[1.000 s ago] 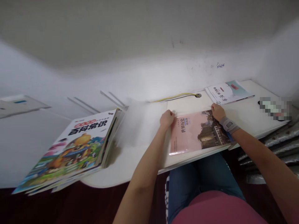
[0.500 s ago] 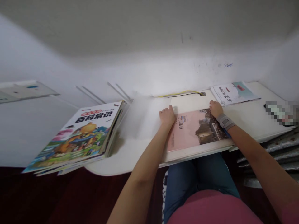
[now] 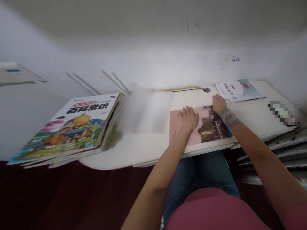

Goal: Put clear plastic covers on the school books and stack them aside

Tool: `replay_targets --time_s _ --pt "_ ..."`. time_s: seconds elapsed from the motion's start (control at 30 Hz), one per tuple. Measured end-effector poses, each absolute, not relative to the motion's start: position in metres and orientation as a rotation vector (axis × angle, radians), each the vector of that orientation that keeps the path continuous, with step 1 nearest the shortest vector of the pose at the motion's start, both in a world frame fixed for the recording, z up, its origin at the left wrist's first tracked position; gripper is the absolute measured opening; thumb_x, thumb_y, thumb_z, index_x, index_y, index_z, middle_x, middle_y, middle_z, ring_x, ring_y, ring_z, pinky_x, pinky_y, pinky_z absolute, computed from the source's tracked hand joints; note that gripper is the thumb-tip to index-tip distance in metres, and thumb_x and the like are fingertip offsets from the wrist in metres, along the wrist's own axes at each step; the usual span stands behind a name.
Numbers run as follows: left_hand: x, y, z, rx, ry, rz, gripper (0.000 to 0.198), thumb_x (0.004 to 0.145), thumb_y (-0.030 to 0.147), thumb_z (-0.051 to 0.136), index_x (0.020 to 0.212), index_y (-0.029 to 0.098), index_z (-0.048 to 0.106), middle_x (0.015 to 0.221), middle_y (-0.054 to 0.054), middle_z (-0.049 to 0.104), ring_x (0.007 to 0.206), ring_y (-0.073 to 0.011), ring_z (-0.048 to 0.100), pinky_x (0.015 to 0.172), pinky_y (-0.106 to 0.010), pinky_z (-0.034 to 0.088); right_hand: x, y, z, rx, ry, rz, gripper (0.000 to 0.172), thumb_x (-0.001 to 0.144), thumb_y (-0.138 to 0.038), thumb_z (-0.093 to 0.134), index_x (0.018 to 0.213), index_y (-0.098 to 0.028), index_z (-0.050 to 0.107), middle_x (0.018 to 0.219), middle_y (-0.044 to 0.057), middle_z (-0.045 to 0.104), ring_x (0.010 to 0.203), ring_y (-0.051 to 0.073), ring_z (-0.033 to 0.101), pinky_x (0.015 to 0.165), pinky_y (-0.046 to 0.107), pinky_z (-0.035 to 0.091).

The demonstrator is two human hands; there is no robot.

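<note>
My left hand [image 3: 189,118] lay spread on the pink book [image 3: 203,129] — best pressed evenly — my right hand [image 3: 219,103] curled at its corner, grip unclear.

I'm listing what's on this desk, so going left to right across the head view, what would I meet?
Book stack with a colorful cover → translucent sheet → pink book → white-and-teal booklet → pixelated item.

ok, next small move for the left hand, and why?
I'd probably slide the left hand leftward across the pink book: it lies spread on the cover, while the right hand is at the book's far right corner, perhaps enough to steady it.
</note>
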State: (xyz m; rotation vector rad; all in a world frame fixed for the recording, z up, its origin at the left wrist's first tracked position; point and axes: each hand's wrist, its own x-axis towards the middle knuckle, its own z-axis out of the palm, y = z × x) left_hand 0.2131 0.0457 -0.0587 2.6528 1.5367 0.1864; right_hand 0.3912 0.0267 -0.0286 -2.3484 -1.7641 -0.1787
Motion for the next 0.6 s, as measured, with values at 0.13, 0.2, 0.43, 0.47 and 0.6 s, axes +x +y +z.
replay_targets --time_s 0.13,0.2,0.43,0.47,0.6 --pt "0.201 0.054 -0.058 2.667 1.468 0.176 0.059 0.095 0.035 0.017 0.147 0.009 0.028 0.154 -0.014 0.026 0.141 -0.0337 0.022 0.111 -0.054 0.019 0.332 0.016 -0.045 -2.144 -2.043 -0.115 0.045 0.098 -0.037 0.024 0.126 -0.016 0.053 0.135 0.011 0.054 0.122 0.021 0.047 0.103 0.038 0.033" --pt "0.188 0.059 -0.058 2.677 1.442 0.173 0.057 0.095 0.034 0.017 0.147 0.013 0.028 0.154 -0.011 0.027 0.141 -0.0326 0.023 0.111 -0.053 0.020 0.330 0.006 -0.055 -2.131 -2.075 -0.096 0.052 0.097 -0.045 0.024 0.135 -0.017 0.046 0.145 0.009 0.044 0.132 0.024 0.037 0.107 0.042 0.028" --pt "0.187 0.047 -0.050 2.629 1.646 0.254 0.058 0.095 0.034 0.019 0.142 0.004 0.036 0.149 -0.022 0.033 0.138 -0.0342 0.028 0.109 -0.053 0.023 0.399 -0.012 -0.064 -2.417 -1.842 -0.103 0.060 0.095 -0.043 0.023 0.144 -0.010 0.035 0.152 0.014 0.031 0.139 0.029 0.027 0.109 0.049 0.026" --pt "0.198 0.040 -0.050 2.651 1.589 0.223 0.058 0.095 0.034 0.019 0.142 0.005 0.036 0.149 -0.022 0.032 0.139 -0.0349 0.027 0.109 -0.055 0.022 0.401 -0.012 -0.064 -2.423 -1.843 -0.109 0.060 0.095 -0.043 0.023 0.144 -0.011 0.035 0.152 0.014 0.031 0.139 0.029 0.027 0.109 0.049 0.026" --pt "0.226 0.025 -0.053 2.732 1.258 0.110 0.058 0.095 0.044 0.017 0.147 0.021 0.031 0.155 -0.009 0.024 0.142 -0.0344 0.019 0.110 -0.061 0.015 0.395 -0.011 -0.066 -2.428 -1.872 -0.149 0.060 0.095 -0.043 0.022 0.144 -0.011 0.034 0.152 0.014 0.031 0.139 0.030 0.029 0.108 0.049 0.028"
